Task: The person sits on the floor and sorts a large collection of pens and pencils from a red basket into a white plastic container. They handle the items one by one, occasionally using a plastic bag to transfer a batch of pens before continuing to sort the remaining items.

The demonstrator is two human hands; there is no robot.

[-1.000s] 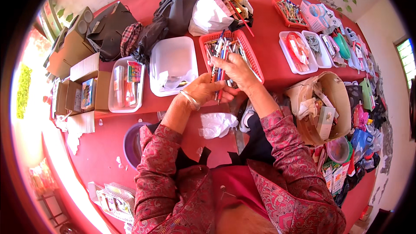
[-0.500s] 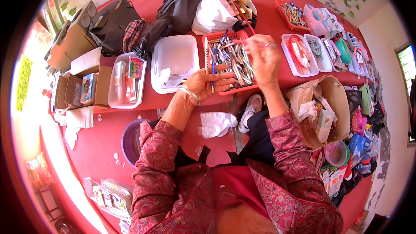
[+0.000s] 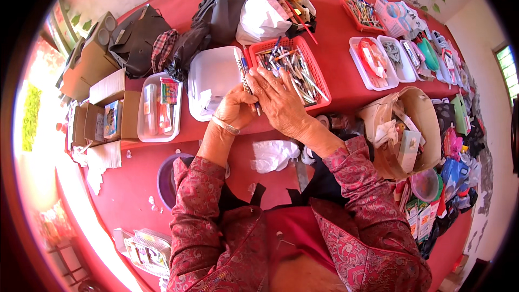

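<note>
My left hand [image 3: 233, 109] is closed around a small bunch of pens [image 3: 245, 69], one blue and one pale with a dark pattern. They stick up past the thumb, and a dark tip shows below. My right hand [image 3: 282, 100] lies across the left fingers, its own fingers stretched out flat against the pens. Whether a further pen sits under the right palm is hidden. Just beyond both hands is a red plastic basket [image 3: 320, 78] heaped with loose pens and pencils [image 3: 294, 70]. To its left stands a translucent white bin [image 3: 208, 67] with scraps of white paper inside.
Further left are a bin of stationery [image 3: 145, 124] and an open cardboard box [image 3: 130, 111]. Black bags [image 3: 224, 13] and a stuffed white bag [image 3: 254, 21] line the back. A second red basket [image 3: 346, 8], white trays [image 3: 373, 84] and a large carton [image 3: 435, 130] are at right.
My right hand has come down and left from above the pen basket onto the left hand. The left fingers, spread before, have curled in, and the pens have shifted left and tilted.
</note>
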